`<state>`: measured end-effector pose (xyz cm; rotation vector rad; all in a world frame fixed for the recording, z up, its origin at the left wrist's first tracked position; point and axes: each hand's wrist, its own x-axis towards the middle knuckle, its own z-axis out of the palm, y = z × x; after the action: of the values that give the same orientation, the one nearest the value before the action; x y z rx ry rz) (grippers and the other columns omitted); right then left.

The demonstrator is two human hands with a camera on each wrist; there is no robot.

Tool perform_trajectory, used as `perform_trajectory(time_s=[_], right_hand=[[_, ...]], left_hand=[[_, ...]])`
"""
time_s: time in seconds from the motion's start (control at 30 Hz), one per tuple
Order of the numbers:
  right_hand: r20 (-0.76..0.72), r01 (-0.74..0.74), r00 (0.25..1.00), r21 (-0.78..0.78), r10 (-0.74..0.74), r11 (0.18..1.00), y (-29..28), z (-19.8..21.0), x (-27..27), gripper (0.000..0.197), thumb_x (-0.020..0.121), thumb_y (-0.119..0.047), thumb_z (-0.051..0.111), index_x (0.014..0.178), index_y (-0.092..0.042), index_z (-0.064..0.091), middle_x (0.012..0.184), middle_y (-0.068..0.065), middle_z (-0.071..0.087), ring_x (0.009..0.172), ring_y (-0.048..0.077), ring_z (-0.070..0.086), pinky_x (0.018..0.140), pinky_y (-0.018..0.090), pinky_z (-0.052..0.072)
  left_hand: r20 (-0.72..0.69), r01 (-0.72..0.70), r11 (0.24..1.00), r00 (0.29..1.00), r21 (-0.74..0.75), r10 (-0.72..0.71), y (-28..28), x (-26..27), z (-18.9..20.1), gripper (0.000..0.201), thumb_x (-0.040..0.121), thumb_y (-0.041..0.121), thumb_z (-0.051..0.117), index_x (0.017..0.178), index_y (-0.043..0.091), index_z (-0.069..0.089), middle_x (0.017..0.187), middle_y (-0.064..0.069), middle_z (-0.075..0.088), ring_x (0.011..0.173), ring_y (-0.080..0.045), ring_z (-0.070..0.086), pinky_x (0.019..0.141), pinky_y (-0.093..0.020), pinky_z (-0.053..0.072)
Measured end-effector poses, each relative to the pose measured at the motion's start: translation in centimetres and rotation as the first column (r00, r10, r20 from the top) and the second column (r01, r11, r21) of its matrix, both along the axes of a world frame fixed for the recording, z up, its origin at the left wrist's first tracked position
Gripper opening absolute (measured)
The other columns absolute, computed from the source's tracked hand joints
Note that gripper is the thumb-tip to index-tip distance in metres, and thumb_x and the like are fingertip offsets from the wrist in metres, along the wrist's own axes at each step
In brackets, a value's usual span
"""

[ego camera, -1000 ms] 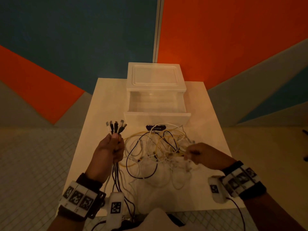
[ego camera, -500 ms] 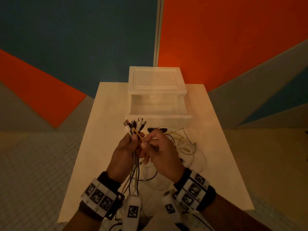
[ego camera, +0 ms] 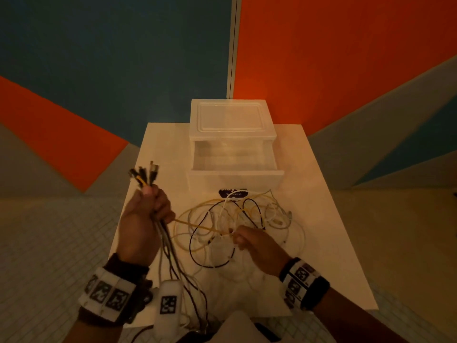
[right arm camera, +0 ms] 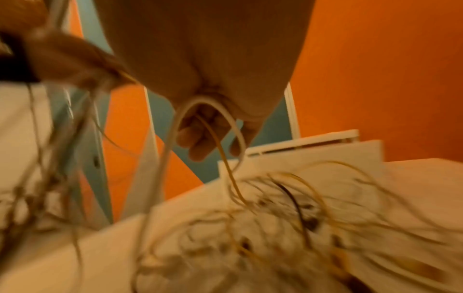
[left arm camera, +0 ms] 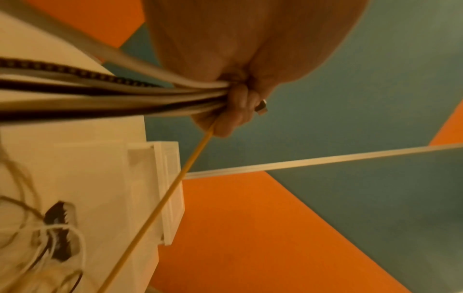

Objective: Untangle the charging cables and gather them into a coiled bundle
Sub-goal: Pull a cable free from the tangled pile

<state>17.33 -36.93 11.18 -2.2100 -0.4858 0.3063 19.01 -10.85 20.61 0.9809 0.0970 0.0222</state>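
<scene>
The counter [ego camera: 158, 144] lies bare along its left edge and its far left corner, beside the drawer box [ego camera: 232, 125] — a hand could pass there freely. The box stands at the far middle, its open drawer [ego camera: 235, 179] jutting toward the person. Right of it, a bare strip runs down the counter's right side. The middle is taken up by the cable tangle [ego camera: 237, 226] — loops spread from just before the drawer front to near the front edge. A taut yellow cable [ego camera: 197, 227] spans the gap between the left hand [ego camera: 143, 224] and right hand [ego camera: 257, 246].
</scene>
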Motion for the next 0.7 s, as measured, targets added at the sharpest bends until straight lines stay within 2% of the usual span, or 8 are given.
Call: perform_trajectory(time_s=[0.17,0.27,0.33,0.37,0.43,0.5,0.6,0.7], right_hand=[[0.069,0.125,0.992,-0.326,-0.108,0.937,-4.2,-4.2,1.7,0.022,0.096,-0.034,0.03,0.087,-0.03,0.05,0.084,-0.01,0.061,0.08,0.014,0.058,0.084,0.042,0.047],[0.162,0.131,0.982,-0.247,-0.093,0.96,-1.5,-0.8,2.7,0.021,0.099,-0.026,0.04,0.082,-0.029,0.05,0.075,-0.009,0.053,0.07,0.014,0.051,0.071,0.03,0.039],[0.245,0.096,0.968,-0.164,-0.054,0.982,1.2,2.1,3.3,0.022,0.102,-0.027,0.041,0.094,-0.019,0.06,0.086,-0.003,0.06,0.079,0.015,0.053,0.071,0.03,0.04],[0.29,0.07,0.957,-0.138,-0.027,0.988,2.5,3.4,3.4,0.025,0.102,-0.029,0.04,0.102,-0.017,0.062,0.094,-0.001,0.063,0.085,0.017,0.055,0.075,0.03,0.042],[0.339,0.02,0.941,-0.121,0.023,0.992,4.4,5.3,3.2,0.031,0.102,-0.032,0.036,0.115,-0.02,0.06,0.103,0.002,0.064,0.094,0.019,0.057,0.08,0.033,0.047],[0.36,-0.023,0.931,-0.093,0.055,0.995,5.4,6.2,3.0,0.029,0.101,-0.028,0.037,0.121,-0.023,0.058,0.107,0.001,0.064,0.098,0.019,0.058,0.082,0.033,0.049],[0.276,0.018,0.961,-0.041,-0.006,0.999,5.7,6.2,3.0,0.027,0.101,-0.027,0.043,0.124,-0.025,0.057,0.109,0.001,0.067,0.098,0.017,0.061,0.084,0.032,0.051],[0.216,0.062,0.975,-0.018,-0.056,0.998,5.8,5.2,2.8,0.04,0.101,-0.043,0.038,0.099,-0.012,0.063,0.087,0.005,0.066,0.078,0.02,0.061,0.07,0.039,0.049]], left_hand=[[0.04,-0.036,0.999,0.999,0.023,0.035,2.3,-0.4,0.2,0.031,0.104,0.024,0.028,0.078,0.02,0.043,0.064,0.008,0.037,0.048,-0.004,0.025,0.046,-0.02,0.022],[0.014,-0.016,0.97,1.0,0.242,0.013,0.5,-0.8,-0.2,0.023,0.104,0.021,0.036,0.085,0.016,0.048,0.079,0.0,0.064,0.046,-0.007,0.025,0.043,-0.021,0.022],[0.021,0.058,0.909,0.997,0.412,-0.073,-1.9,-1.4,-0.3,0.028,0.105,0.019,0.035,0.089,0.014,0.058,0.094,-0.004,0.072,0.044,-0.01,0.023,0.042,-0.026,0.019],[0.022,0.098,0.878,0.992,0.468,-0.123,-3.1,-1.7,-0.4,0.033,0.105,0.02,0.036,0.091,0.014,0.064,0.085,-0.002,0.072,0.043,-0.01,0.022,0.042,-0.025,0.018],[-0.015,0.144,0.861,0.988,0.488,-0.156,-4.9,-1.8,-0.5,0.035,0.099,0.028,0.042,0.093,0.0,0.062,0.052,0.007,0.048,0.041,-0.008,0.022,0.041,-0.021,0.02],[-0.058,0.137,0.893,0.991,0.43,-0.124,-5.7,-1.7,-0.5,0.04,0.094,0.031,0.047,0.097,-0.008,0.051,0.048,0.005,0.027,0.041,-0.007,0.022,0.039,-0.019,0.023],[-0.033,0.065,0.921,0.998,0.385,-0.056,-5.6,-1.6,-0.4,0.039,0.096,0.026,0.044,0.107,-0.012,0.049,0.052,-0.001,0.023,0.042,-0.009,0.023,0.041,-0.02,0.025],[0.023,0.026,0.917,0.999,0.398,-0.038,-5.6,-1.8,-0.6,0.039,0.097,0.027,0.042,0.099,-0.011,0.051,0.054,-0.002,0.032,0.047,-0.01,0.026,0.044,-0.023,0.026]])
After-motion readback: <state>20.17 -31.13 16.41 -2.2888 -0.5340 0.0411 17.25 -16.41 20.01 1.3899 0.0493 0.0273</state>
